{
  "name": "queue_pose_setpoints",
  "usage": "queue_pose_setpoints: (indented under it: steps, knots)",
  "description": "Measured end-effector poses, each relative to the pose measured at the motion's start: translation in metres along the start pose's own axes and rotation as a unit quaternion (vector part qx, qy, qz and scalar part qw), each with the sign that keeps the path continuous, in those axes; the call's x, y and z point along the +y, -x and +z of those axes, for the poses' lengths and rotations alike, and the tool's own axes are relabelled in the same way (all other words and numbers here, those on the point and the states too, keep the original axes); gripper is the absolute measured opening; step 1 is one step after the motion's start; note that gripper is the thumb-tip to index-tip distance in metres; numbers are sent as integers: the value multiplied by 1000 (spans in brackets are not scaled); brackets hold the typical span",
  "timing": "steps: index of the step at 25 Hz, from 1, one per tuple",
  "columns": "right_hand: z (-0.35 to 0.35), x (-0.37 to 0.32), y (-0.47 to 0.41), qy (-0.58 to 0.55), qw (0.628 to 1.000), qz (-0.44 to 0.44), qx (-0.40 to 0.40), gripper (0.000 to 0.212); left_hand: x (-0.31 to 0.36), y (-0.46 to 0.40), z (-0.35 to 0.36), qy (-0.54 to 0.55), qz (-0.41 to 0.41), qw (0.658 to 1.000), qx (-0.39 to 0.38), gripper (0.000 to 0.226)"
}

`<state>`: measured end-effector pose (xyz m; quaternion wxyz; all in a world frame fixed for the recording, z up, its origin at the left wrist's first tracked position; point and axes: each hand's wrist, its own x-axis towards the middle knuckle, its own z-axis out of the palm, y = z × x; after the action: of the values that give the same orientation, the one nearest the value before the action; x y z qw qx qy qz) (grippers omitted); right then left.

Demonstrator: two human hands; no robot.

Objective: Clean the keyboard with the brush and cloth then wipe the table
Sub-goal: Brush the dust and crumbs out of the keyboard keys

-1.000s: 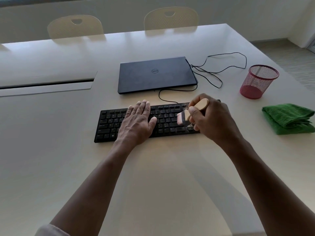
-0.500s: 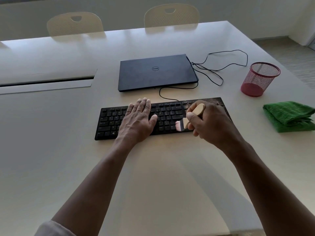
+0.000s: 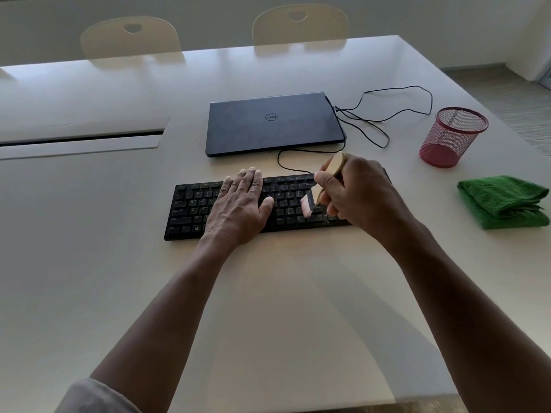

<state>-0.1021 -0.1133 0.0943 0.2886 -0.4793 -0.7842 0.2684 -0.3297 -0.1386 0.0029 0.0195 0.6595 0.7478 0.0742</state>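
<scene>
Two hands are on my long black computer keyboard (image 3: 193, 210), whose long axis runs left to right across the near middle of the pale table (image 3: 89, 263). My left hand (image 3: 241, 207) lies flat on its middle keys, fingers straight and together, pointing far. My right hand (image 3: 357, 195) grips the small wooden-handled brush (image 3: 334, 166); its handle tilts up and far-right, pale bristles down on the right-hand keys. Well right lies the folded green cloth (image 3: 504, 201), near a red mesh cup (image 3: 450, 138).
</scene>
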Motion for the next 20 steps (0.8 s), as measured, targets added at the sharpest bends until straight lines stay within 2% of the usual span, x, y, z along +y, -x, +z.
queue_pose_setpoints:
  steps: [3,8,12,17,20]
  knots:
    - [14,-3,-6,-8,1000,-17,-4,16,1,0,-1,-1,0,1000,-2,68]
    - [6,-6,-10,36,997,11,-74,27,1,0,-1,-2,-2,1000,-3,68]
    - [9,-8,-15,9,1000,-19,-12,17,1,0,-2,-3,2,1000,-6,68]
    - [10,-7,-11,40,996,18,-78,27,1,0,-1,-3,2,1000,-5,68]
    - [9,-13,-12,-3,999,-1,-48,20,1,0,-2,-2,1,1000,-7,68]
